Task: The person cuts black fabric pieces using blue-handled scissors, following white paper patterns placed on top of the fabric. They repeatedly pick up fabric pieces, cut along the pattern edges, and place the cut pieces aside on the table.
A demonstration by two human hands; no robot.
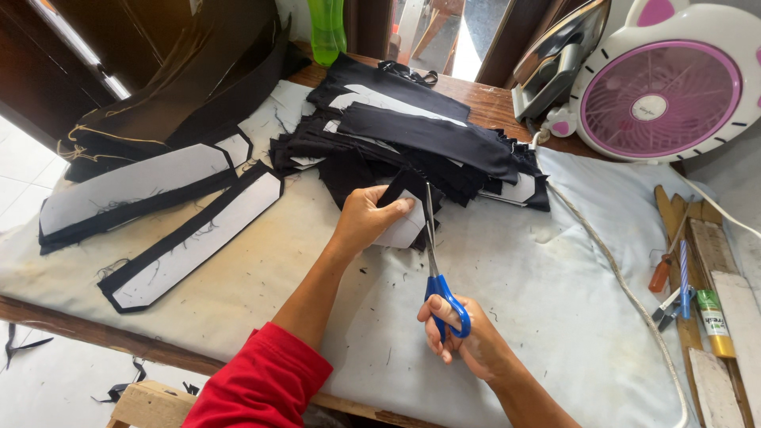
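The step in hand looks like trimming: the right hand has thumb and fingers closed through the blue handles of the scissors, whose blades point away from the person and meet the edge of a small fabric piece, black cloth with a white backing. The left hand is closed on that piece, thumb on top, holding it just above the padded table, at the near edge of a pile of cut black pieces. A clean cut probably calls for the left hand to keep the piece taut and turn it to the blades. The left forearm reaches forward from a red sleeve; the right wrist rests low near the table.
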